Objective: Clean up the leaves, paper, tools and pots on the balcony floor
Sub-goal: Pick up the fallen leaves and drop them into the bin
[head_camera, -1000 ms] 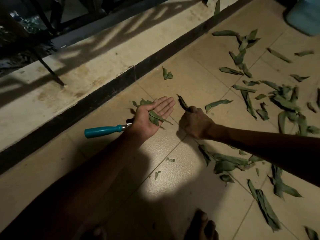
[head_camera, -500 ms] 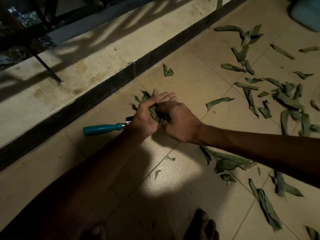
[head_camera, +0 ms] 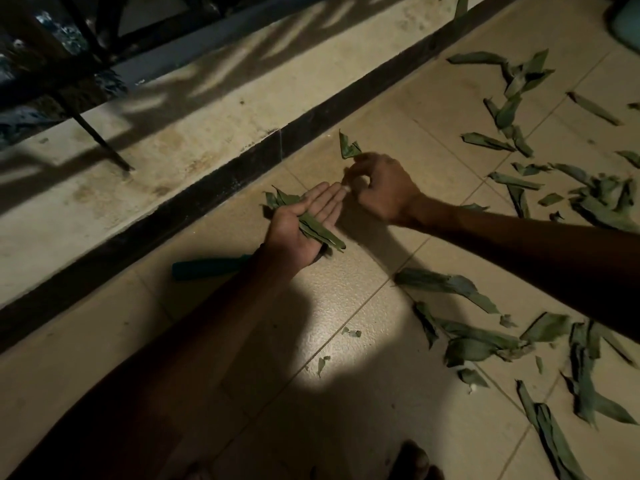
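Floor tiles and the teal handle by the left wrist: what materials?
Floor tiles: likely ceramic, beige, with a pebbled semi-gloss face that glints under the light, and thin grout lines. Teal handle: probably plastic or rubber, going by its smooth, uniform colour; it lies in shadow, so that's uncertain.

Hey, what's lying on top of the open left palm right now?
A small bundle of green leaves lies across the left hand, tips sticking out past both sides. The palm hides how many there are. A teal tool handle shows beneath the wrist; its blade end is covered.
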